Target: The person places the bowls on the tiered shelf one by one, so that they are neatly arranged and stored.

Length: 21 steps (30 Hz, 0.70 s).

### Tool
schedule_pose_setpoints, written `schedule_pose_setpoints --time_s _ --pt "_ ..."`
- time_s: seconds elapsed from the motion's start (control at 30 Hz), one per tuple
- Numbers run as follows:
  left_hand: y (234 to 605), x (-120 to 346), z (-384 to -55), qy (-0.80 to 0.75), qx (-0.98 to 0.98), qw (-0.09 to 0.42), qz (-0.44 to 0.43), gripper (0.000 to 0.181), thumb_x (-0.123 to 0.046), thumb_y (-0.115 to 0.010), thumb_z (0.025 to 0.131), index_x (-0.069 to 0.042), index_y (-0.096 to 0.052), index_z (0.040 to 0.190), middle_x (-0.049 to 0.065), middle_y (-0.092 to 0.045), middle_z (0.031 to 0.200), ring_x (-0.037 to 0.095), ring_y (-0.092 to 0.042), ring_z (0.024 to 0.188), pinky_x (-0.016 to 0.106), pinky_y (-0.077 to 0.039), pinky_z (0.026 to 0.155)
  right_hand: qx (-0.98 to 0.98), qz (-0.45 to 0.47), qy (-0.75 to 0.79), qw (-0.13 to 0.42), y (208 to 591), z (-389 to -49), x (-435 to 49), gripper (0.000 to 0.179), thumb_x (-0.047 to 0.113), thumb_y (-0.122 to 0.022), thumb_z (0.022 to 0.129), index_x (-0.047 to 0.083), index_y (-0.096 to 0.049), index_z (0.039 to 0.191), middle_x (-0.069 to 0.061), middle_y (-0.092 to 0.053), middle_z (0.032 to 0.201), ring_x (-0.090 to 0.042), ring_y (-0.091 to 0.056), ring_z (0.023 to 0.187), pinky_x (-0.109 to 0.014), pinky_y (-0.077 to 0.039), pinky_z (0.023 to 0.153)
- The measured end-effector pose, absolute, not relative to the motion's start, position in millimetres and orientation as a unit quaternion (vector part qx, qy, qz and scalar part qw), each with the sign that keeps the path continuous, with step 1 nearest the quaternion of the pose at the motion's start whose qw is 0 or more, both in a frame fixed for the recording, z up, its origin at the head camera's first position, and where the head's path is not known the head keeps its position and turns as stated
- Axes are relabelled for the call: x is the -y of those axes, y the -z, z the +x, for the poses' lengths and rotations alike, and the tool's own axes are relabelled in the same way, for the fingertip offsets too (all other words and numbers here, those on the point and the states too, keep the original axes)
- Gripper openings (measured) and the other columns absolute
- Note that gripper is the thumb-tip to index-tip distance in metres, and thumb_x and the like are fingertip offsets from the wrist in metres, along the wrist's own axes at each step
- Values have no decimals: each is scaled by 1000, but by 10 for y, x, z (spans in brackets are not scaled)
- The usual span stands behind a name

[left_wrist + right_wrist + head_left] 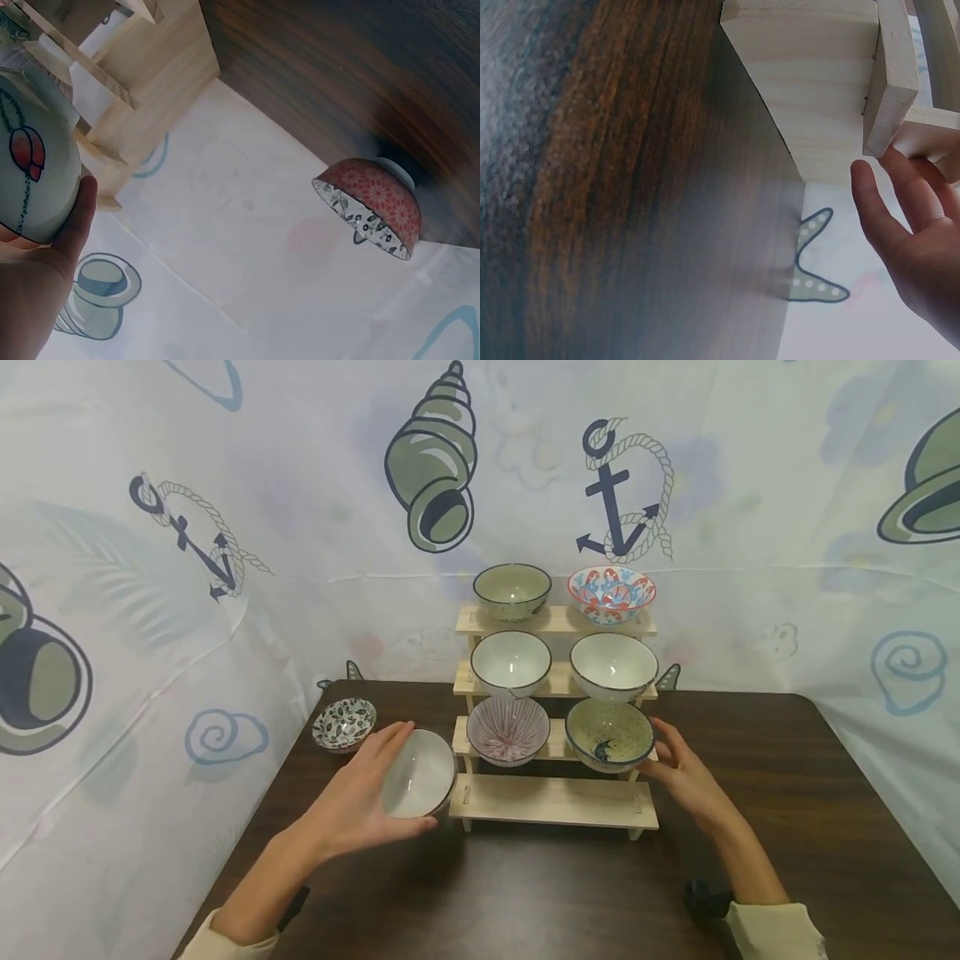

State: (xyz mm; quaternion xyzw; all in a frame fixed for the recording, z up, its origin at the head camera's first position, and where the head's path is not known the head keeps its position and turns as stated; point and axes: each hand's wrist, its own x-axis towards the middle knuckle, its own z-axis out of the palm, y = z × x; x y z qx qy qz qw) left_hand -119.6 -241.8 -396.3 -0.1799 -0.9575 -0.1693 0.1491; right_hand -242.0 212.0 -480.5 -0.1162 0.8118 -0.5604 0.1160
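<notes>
My left hand (pixel 356 797) grips a white bowl (pixel 422 774) from its left side, fingers at the far rim and thumb at the near rim. The bowl is tilted with its inside facing me; in the left wrist view its outer wall (pixel 30 157) shows a red bud on a green stem. My right hand (pixel 684 772) is at the right end of the stand's second step from the bottom, beside a green speckled bowl (pixel 609 735). In the right wrist view its fingers (pixel 911 184) are extended right at the wooden step's end.
The wooden stepped stand (pixel 555 800) also carries a purple-striped bowl (pixel 508 731), two white bowls (pixel 512 662), a plain green bowl (pixel 512 592) and a red-and-blue patterned bowl (pixel 611 596). A leaf-patterned bowl (pixel 343 725) with a red outside sits on the dark table (pixel 525 902) at left.
</notes>
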Motion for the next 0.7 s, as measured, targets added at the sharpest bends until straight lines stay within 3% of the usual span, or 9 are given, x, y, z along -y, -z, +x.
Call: schedule_pose_setpoints --time_s 0.4,0.7 --pt "3958 2245 -1168 184 950 126 -217 121 -67 -87 66 -17 -32 163 4 -40 161 27 -53 139 48 -55 102 -806 -117 565 128 4784 -2406 -2131 90 35 -62 104 21 0 168 -23 -38 163 -49 -36 149 -76 -28 113" --pt "3971 2142 -1149 181 947 124 -237 122 -68 -86 66 -17 -33 162 2 -40 161 23 -56 135 43 -57 98 -804 -116 569 127 4785 -2411 -2131 90 33 -62 104 19 1 168 -23 -37 163 -48 -34 150 -77 -26 114"
